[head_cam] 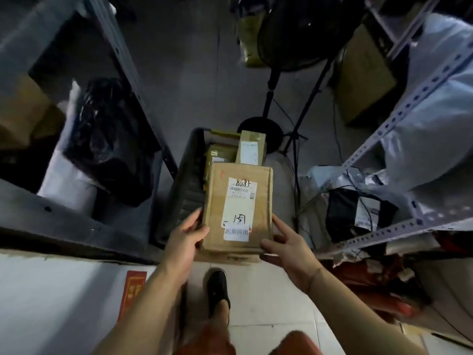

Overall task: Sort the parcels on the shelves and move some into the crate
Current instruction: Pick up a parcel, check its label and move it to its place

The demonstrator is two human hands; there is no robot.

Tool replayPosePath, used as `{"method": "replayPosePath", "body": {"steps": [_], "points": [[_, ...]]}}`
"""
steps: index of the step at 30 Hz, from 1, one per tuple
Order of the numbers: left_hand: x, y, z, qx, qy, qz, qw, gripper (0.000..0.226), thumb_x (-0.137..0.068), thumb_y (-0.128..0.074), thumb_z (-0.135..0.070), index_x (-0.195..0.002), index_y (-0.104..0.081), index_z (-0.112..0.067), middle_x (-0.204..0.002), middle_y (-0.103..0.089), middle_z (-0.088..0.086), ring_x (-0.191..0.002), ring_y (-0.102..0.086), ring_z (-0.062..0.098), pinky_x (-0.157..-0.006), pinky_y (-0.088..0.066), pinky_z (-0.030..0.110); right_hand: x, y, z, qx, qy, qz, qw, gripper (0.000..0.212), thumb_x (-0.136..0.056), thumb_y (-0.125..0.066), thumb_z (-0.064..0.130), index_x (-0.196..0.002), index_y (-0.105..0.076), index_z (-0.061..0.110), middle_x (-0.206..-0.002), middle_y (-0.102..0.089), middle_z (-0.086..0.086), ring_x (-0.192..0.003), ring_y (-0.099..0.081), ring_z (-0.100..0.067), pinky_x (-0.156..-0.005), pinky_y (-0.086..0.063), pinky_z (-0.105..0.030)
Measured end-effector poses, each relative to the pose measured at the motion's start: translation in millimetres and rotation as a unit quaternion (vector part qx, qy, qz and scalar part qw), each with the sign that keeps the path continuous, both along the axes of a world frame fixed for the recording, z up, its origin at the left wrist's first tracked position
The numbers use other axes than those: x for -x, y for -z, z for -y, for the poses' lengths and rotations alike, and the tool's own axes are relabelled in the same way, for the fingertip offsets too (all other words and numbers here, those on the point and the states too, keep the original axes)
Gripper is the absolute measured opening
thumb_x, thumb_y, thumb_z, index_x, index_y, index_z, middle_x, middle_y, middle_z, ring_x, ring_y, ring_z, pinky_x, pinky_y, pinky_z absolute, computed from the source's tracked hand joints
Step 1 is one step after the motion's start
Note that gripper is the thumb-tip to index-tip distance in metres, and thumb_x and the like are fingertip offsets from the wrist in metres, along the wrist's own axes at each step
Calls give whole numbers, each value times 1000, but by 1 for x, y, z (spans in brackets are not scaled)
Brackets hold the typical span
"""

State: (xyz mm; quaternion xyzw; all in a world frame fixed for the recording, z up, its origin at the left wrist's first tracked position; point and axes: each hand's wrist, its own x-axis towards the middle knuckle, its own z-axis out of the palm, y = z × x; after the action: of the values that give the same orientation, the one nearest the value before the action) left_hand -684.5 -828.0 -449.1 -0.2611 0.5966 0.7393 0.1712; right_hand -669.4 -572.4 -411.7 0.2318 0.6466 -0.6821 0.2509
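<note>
While both thumbs lie on top, left hand [184, 239] and right hand [289, 248] seemingly clasp the cardboard parcel [236, 208].

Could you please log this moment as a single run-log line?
stage: loading crate | left hand: grips box | right hand: holds box | box: over crate | crate: holds other parcels

Your left hand [188, 235] and right hand [288, 248] grip the near corners of a labelled cardboard box [239, 208] above the dark crate [184, 185], which already holds smaller parcels [249, 147].
</note>
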Motion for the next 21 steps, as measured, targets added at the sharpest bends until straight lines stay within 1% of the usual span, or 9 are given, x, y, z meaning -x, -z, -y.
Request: {"method": "replayPosePath", "body": {"steps": [4, 7, 8, 10, 12, 14, 16, 19, 21], "points": [[49, 66, 23, 10, -5, 41, 999, 55, -100, -59, 6, -143, -63, -28, -128, -78, -4, -116, -74, 16, -90, -59, 34, 44, 71, 30, -46, -21, 32, 998, 67, -96, -68, -8, -136, -61, 45, -102, -83, -5, -89, -78, -17, -89, -65, -41], [69, 110, 35, 17, -1, 73, 997, 54, -102, -56, 6, -146, -62, -24, -129, -77, -2, -114, -74, 17, -88, -59, 34, 63, 120, 46, -90, -37, 33, 995, 65, -93, -72, -6, -133, -62, 44, -96, -81, 5, -81, -77, -2, -72, -61, -22], [75, 127, 38, 19, -1, 85, 996, 54, -102, -54, 8, -146, -61, -22, -132, -76, 0, -116, -73, 19, -89, -59, 34, 69, 135, 49, -110, -45, 35, 992, 65, -91, -74, -3, -134, -63, 44, -96, -81, 9, -83, -77, -2, -74, -63, -23], [88, 158, 40, 24, 2, 108, 994, 55, -102, -52, 10, -150, -59, -16, -137, -73, 5, -123, -71, 23, -94, -58, 36, 80, 168, 55, -141, -59, 53, 987, 67, -88, -78, 5, -139, -64, 45, -101, -81, 10, -92, -79, -10, -84, -66, -36], [96, 176, 36, 27, 4, 123, 992, 54, -103, -51, 9, -150, -58, -15, -136, -73, 3, -124, -71, 24, -95, -57, 40, 88, 191, 53, -190, -96, 39, 976, 64, -83, -80, 26, -134, -60, 59, -110, -77, 8, -103, -76, -19, -88, -66, -43], [106, 198, 27, 33, 17, 138, 990, 53, -103, -49, 9, -145, -60, -20, -129, -76, -4, -117, -73, 20, -87, -57, 38, 96, 221, 49, -297, -155, 25, 942, 68, -80, -76, 43, -142, -53, 60, -123, -61, 2, -118, -60, -27, -103, -57, -46], [116, 219, 19, 30, 25, 151, 988, 53, -103, -46, 10, -143, -60, -22, -128, -76, -6, -113, -72, 17, -79, -55, 34, 99, 239, 44, -383, -195, 15, 903, 72, -88, -76, 39, -154, -47, 45, -134, -44, -3, -124, -39, -27, -112, -41, -38], [125, 253, 13, 15, 42, 167, 985, 59, -102, -45, 9, -152, -55, -19, -137, -73, -2, -125, -69, 23, -84, -55, 37, 99, 253, 35, -522, -221, -105, 817, 70, -91, -76, 44, -154, -47, 36, -142, -35, -5, -118, -30, -25, -107, -42, -41], [131, 271, 10, 6, 46, 173, 984, 61, -101, -44, 10, -154, -54, -19, -134, -75, -4, -123, -71, 23, -88, -55, 41, 97, 263, 37, -539, -277, -162, 779, 72, -90, -76, 42, -154, -44, 42, -151, -34, -5, -122, -33, -29, -100, -47, -45]]}}
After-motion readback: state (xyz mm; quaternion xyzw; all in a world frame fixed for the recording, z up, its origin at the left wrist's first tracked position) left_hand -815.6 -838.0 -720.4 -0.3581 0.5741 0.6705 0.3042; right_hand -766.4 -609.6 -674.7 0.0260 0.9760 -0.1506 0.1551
